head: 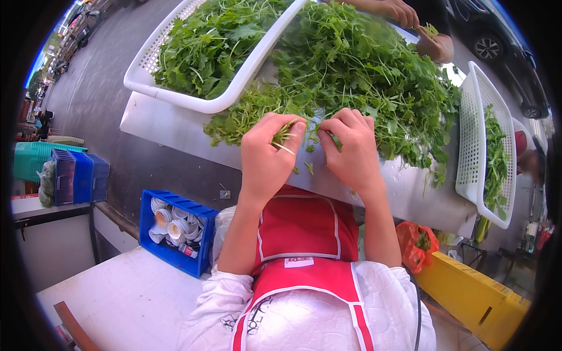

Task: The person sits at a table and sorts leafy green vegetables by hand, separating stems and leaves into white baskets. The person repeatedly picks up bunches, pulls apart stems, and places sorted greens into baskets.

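Note:
My left hand (270,147) is closed around a small bunch of pale green stems (284,137), whose cut-looking ends stick out past the thumb. Beside it, my right hand (353,147) pinches a green sprig (318,128) between thumb and forefinger; the fingers partly hide it. Both hands are above the near edge of a metal table (404,180). Beyond them spreads a large heap of leafy greens (351,66). A lower pile of paler, trimmed-looking greens (250,109) lies by my left hand. Small leaf scraps (309,168) dot the metal between my wrists.
A white perforated basket (219,105) full of greens stands at the far left of the table, another basket (470,145) at the right. Across the table, another person's hands (397,13) hold a sprig. A blue crate (175,259) of white cups and a yellow box (470,294) flank me.

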Available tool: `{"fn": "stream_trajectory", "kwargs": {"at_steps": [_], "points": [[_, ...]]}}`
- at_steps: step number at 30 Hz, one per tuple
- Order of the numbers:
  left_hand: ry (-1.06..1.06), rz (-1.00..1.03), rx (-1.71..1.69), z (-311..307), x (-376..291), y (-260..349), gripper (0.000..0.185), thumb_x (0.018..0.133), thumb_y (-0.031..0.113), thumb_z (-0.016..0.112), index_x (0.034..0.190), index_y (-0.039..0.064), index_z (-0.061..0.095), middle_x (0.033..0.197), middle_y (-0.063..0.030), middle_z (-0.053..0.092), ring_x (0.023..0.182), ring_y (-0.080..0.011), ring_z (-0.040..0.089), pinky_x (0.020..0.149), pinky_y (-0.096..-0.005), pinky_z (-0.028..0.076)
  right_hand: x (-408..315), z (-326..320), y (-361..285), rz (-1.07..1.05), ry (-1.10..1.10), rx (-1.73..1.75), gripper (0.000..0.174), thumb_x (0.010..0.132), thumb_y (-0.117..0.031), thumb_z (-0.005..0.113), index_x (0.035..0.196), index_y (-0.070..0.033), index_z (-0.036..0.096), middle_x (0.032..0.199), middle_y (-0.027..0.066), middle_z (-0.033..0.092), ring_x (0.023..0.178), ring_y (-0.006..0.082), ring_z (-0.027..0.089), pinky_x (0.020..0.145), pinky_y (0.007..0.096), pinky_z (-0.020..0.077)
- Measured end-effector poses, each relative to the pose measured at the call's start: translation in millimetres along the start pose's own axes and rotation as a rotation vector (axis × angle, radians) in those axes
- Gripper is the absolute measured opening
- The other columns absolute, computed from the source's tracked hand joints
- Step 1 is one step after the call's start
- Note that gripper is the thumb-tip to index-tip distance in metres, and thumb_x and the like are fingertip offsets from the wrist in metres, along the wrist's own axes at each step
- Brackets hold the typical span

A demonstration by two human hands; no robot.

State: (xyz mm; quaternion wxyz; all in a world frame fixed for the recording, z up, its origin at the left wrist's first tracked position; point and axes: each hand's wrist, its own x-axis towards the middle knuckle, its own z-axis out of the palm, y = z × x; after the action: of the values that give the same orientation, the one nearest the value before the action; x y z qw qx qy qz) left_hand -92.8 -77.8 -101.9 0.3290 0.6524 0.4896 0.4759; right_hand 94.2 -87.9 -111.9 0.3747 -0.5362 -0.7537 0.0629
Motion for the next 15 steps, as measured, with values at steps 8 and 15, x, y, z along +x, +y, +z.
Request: {"fn": "stream_trajectory", "kwargs": {"at_steps": [8, 15], "points": [[-0.045, 0.174, 0.033, 1.4, -3.0, -1.8, 0.021, 0.09, 0.003, 0.084, 0.111, 0.002, 0.079, 0.1, -0.0098, 0.076, 0.085, -0.0198, 0.071, 0.071, -0.0305, 0.054, -4.2, -17.9, -4.5, 0.525, 0.115, 0.836, 0.008, 0.101, -0.006, 0.07, 0.101, 0.002, 0.069, 0.094, -0.0011, 0.063, 0.087, 0.0079, 0.055, 0.081, 0.0254, 0.0448], [-0.05, 0.232, -0.045, 15.5, -5.8, 7.1, 0.032, 0.083, -0.003, 0.086, 0.113, 0.005, 0.08, 0.103, -0.0099, 0.074, 0.089, -0.0249, 0.074, 0.075, -0.0342, 0.058, -4.0, -26.3, -17.9, 0.737, 0.153, 1.123, 0.01, 0.101, -0.01, 0.068, 0.103, 0.0, 0.07, 0.096, 0.0005, 0.066, 0.084, 0.0078, 0.054, 0.08, 0.0244, 0.0432]]}}
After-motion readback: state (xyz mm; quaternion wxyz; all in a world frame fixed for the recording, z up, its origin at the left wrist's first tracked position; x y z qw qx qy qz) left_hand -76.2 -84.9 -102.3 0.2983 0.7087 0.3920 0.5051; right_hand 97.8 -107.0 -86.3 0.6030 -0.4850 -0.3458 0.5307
